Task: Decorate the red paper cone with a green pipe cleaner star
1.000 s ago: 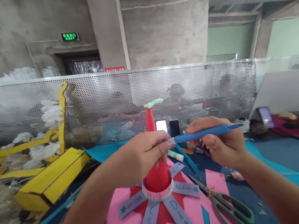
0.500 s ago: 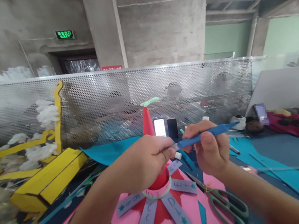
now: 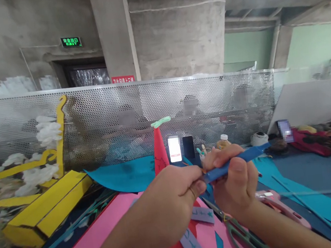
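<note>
My left hand point(image 3: 168, 204) pinches the front end of a blue marker pen point(image 3: 234, 164), and my right hand point(image 3: 233, 182) grips its barrel. Something small and orange shows at the pen's tip, too small to name. Behind my left hand stands a red paper cone point(image 3: 159, 152) topped by a green paper strip point(image 3: 161, 121). Its base is hidden by that hand. Under both hands lies a pink card sheet point(image 3: 110, 216) with purple paper strips with stars point(image 3: 202, 215) on it. Green-handled scissors point(image 3: 242, 238) lie beneath my right forearm.
Two phones point(image 3: 174, 148) stand behind the cone, before a perforated metal fence point(image 3: 163, 100). Teal paper point(image 3: 120, 176) and a pink tool point(image 3: 281, 210) lie nearby. A yellow cardboard piece point(image 3: 44, 211) sits left. Blurred people appear beyond the fence.
Both hands have dropped lower in view and come closer together on the pen. My left hand now covers the cone's base and paper ring. The view has shifted, showing more of the right side.
</note>
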`<state>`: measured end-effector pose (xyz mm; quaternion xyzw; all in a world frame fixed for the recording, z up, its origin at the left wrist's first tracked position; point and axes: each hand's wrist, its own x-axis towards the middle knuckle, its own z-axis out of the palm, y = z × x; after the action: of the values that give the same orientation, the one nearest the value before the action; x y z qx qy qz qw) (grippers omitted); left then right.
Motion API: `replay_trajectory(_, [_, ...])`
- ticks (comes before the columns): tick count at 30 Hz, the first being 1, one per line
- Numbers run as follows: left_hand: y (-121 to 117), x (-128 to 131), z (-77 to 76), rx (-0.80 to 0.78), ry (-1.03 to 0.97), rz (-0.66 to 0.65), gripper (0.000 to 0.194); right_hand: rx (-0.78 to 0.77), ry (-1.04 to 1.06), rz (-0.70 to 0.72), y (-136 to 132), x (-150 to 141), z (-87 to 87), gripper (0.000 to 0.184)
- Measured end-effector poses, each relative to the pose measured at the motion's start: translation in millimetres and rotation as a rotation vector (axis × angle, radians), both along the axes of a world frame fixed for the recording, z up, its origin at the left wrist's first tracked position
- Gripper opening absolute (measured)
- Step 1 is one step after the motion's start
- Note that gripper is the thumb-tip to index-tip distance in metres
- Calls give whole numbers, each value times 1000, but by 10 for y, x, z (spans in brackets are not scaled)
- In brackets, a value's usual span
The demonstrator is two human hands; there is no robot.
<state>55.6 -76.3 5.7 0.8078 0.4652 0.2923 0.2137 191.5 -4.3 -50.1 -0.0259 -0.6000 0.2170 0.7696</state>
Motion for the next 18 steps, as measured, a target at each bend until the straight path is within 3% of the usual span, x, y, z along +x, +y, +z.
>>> replay_trajectory(5, [27, 1, -14, 9, -43, 29, 32, 19, -141, -18, 115, 59, -55, 28])
replay_trajectory(11, [20, -26, 60, 102, -117, 189, 48, 59, -327, -101, 329, 246, 112, 39])
replay_trajectory(14, [23, -64, 95, 166, -136, 263, 49, 131, -397, -300, 374, 289, 156, 36])
replay_trajectory(17, [48, -129, 98, 175, -99, 299, 47, 308, -457, -584, 376, 273, 161, 6])
replay_trajectory(18, [57, -151, 94, 162, -76, 285, 46, 374, -501, -658, 375, 260, 158, 18])
